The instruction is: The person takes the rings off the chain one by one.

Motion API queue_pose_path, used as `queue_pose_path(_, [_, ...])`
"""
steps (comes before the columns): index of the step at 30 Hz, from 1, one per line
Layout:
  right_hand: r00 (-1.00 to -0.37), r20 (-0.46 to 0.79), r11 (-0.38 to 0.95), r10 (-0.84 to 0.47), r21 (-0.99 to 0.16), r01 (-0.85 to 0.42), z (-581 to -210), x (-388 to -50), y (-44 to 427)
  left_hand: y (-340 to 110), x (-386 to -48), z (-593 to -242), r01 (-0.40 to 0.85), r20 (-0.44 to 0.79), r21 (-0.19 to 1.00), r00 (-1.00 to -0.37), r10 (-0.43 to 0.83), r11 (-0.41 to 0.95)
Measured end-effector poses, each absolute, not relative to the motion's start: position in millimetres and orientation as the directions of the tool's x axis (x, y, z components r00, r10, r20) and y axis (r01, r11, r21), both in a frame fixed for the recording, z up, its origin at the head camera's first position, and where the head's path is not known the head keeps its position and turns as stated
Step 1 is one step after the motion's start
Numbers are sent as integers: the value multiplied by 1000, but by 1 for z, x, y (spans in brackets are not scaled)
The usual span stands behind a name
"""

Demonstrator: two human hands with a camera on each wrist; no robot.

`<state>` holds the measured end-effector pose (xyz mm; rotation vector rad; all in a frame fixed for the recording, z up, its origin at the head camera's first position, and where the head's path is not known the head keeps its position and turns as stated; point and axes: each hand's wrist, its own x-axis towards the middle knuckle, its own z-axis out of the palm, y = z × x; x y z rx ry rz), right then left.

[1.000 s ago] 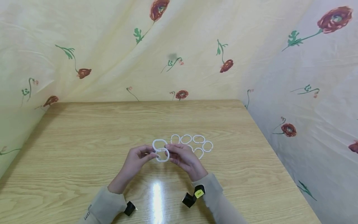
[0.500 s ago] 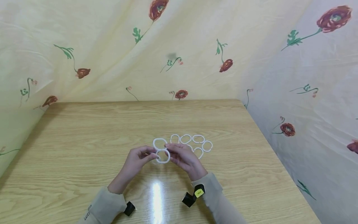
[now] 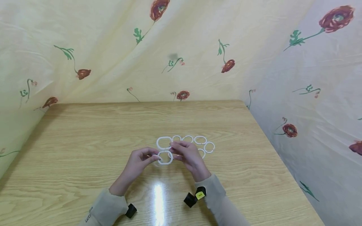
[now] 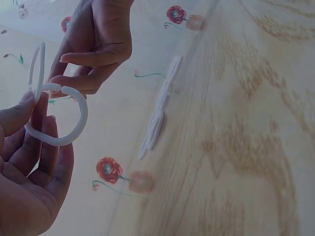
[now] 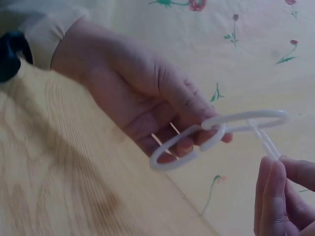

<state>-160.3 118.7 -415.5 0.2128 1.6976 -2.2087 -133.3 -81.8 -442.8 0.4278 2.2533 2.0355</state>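
White oval plastic links hang between my two hands, above the table. My left hand (image 3: 138,161) pinches the lower link (image 3: 172,158) between thumb and fingers. The upper link (image 3: 164,137) is pinched at its right end by my right hand (image 3: 191,157). Three links show in the right wrist view: a gapped link (image 5: 160,164) loops around the right fingertips, a flatter link (image 5: 246,115) passes through it, and an edge-on link (image 5: 268,142) runs to the left fingers. A small gap shows in the near link (image 4: 81,123) in the left wrist view. Fingers hide where some links meet.
Behind the right hand, several more white links (image 3: 200,136) lie in a curved row on the wooden table (image 3: 99,135), partly covered by that hand. A flowered cloth (image 3: 113,62) rises behind the table. Each wrist wears a small black camera (image 3: 190,200).
My right hand has moved slightly up, taking the upper link with it. The two links overlapped before and now appear a little apart in the head view. The left hand stays nearly still.
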Motion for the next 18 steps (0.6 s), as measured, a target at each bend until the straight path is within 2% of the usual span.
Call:
queue_pose_path(9, [-972, -233, -119, -42, -964, 236, -410, -164, 129, -81, -133, -441, 134, 106, 986, -963, 247, 99])
queue_pose_path(18, [-985, -167, -45, 45, -985, 165, -406, -167, 141, -81, -132, -441, 110, 81, 988, -966, 245, 108])
